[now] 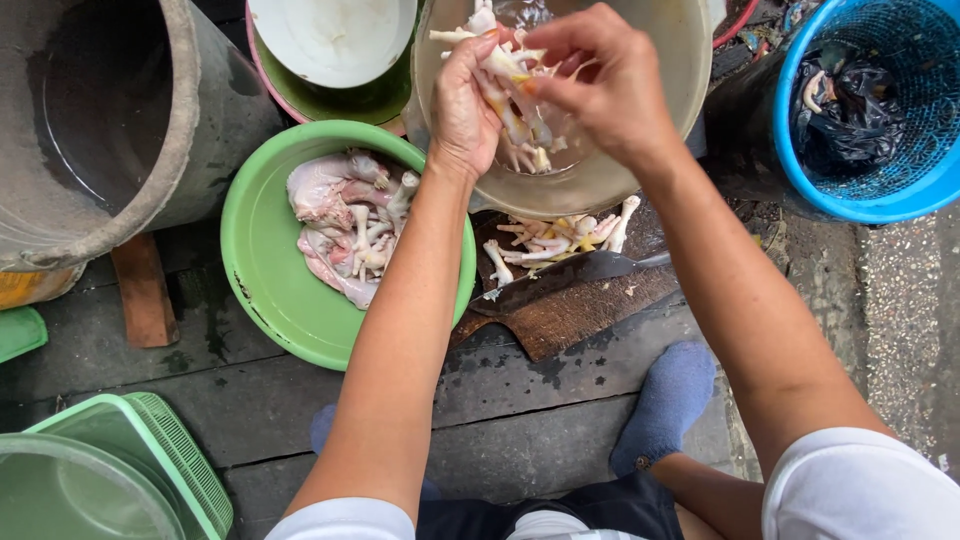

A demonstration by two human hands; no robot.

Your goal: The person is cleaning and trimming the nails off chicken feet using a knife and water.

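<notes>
My left hand grips a bunch of pale raw chicken feet over a beige plastic basin that holds more feet. My right hand pinches the same bunch from the right side. Below the basin, a dark wooden chopping board carries a small pile of cut chicken feet and a cleaver lying flat. A green basin to the left holds raw chicken pieces.
A large grey concrete tub stands at the upper left. A white bowl rests in a green-and-pink basin behind. A blue mesh basket with a black bag sits upper right. Green plastic containers lie at lower left. My blue-socked feet rest on the concrete floor.
</notes>
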